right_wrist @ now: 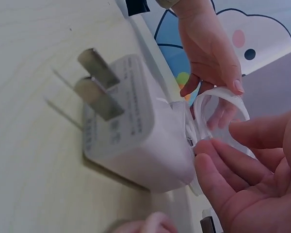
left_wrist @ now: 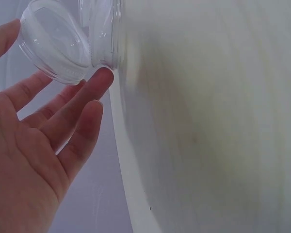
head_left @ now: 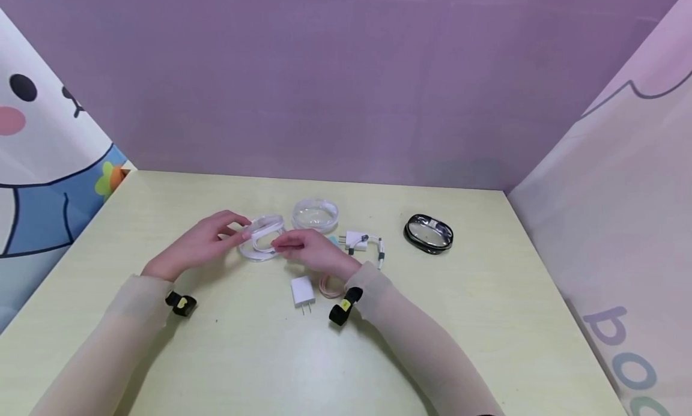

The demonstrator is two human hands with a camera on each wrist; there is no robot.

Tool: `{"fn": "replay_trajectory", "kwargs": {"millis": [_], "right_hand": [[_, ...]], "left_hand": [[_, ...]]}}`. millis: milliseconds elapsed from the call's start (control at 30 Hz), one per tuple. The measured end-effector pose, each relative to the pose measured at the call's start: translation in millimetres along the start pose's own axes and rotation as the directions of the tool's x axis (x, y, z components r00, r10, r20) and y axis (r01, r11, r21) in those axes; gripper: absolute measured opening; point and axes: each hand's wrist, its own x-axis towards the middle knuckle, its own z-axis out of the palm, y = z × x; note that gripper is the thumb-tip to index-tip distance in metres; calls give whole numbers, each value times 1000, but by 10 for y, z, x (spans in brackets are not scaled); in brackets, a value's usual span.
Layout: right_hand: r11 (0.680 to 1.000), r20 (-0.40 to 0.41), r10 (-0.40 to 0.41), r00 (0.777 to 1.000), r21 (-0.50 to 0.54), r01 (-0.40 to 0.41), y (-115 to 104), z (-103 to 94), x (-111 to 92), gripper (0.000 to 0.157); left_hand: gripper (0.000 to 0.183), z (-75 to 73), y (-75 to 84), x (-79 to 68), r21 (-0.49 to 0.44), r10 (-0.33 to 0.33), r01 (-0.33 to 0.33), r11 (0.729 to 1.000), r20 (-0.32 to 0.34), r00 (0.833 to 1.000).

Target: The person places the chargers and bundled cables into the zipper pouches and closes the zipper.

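Observation:
My left hand (head_left: pixel 216 239) holds a clear round plastic case (head_left: pixel 250 253) by its raised lid (left_wrist: pixel 56 43), thumb at the edge and fingers below. The lid tilts up from the base (left_wrist: pixel 105 36), which stands beside it in the left wrist view. A coiled white cable (head_left: pixel 263 248) lies within the case. From the other side, my right hand (head_left: pixel 316 252) reaches in, its fingertips at the cable and rim. In the right wrist view, thumb and fingers (right_wrist: pixel 216 182) are apart. Close to that camera is a white charger plug (right_wrist: pixel 160 150) with metal prongs.
Another clear round case (head_left: pixel 315 215) sits behind the hands. To the right are a second white charger (head_left: pixel 356 241) with a short white cable (head_left: pixel 381 251), and a black coiled cable (head_left: pixel 428 233). Part of a pink cable (head_left: pixel 330 287) shows under the right wrist.

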Motion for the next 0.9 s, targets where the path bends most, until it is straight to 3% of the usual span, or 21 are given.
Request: {"fn": "replay_trajectory", "kwargs": {"millis": [367, 667, 900], "right_hand": [[997, 18, -73, 997, 39, 72, 24, -65, -214, 24], [992, 56, -102, 993, -75, 106, 78, -129, -455, 27], [986, 64, -71, 995, -144, 79, 163, -139, -564, 36]], "left_hand": [[39, 2, 3, -2, -7, 5, -5, 1000, 6, 1000], [40, -14, -4, -11, -18, -7, 7, 1000, 18, 1000], [39, -7, -30, -12, -16, 0, 1, 1000, 14, 1000]]}}
